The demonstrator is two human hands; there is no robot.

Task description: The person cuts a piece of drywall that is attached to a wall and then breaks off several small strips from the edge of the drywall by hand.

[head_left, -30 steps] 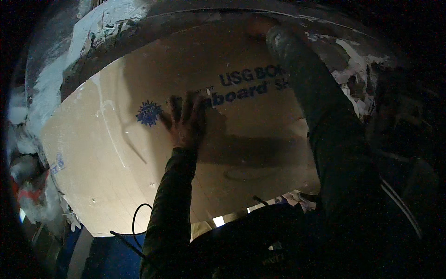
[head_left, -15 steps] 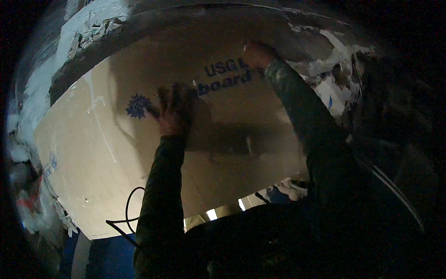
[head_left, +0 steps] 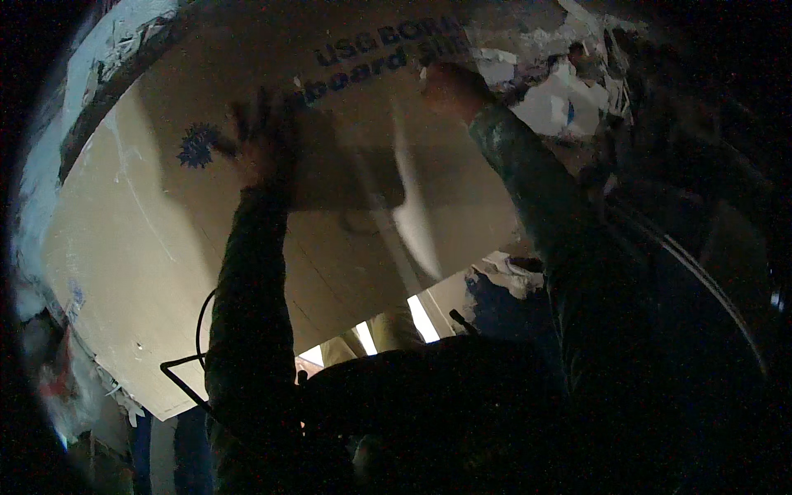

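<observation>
A large tan cardboard-like sheet [head_left: 346, 272] with dark blue printing spreads before me, sloping toward my body. My left hand [head_left: 262, 144] lies on it with fingers spread, beside a blue starburst mark [head_left: 198, 146]. Below the printed lines, toward the right edge, my right hand [head_left: 456, 91] is closed, its fingers curled at the sheet. Shadow hides what it grips, if anything. A bright curved ripple [head_left: 415, 223] runs down the sheet between my two forearms.
Torn white and grey scraps [head_left: 561, 99] lie beyond the sheet on the right. A pale, rough-surfaced strip [head_left: 107, 58] borders the far left. A black cable [head_left: 198, 330] loops by my left forearm. Dark blue material [head_left: 507, 309] shows below the sheet's near edge.
The sheet and both hands sit higher and further left in view. My right hand has shifted below the printing, uncovering more of it. The ripple in the sheet has become pronounced.
</observation>
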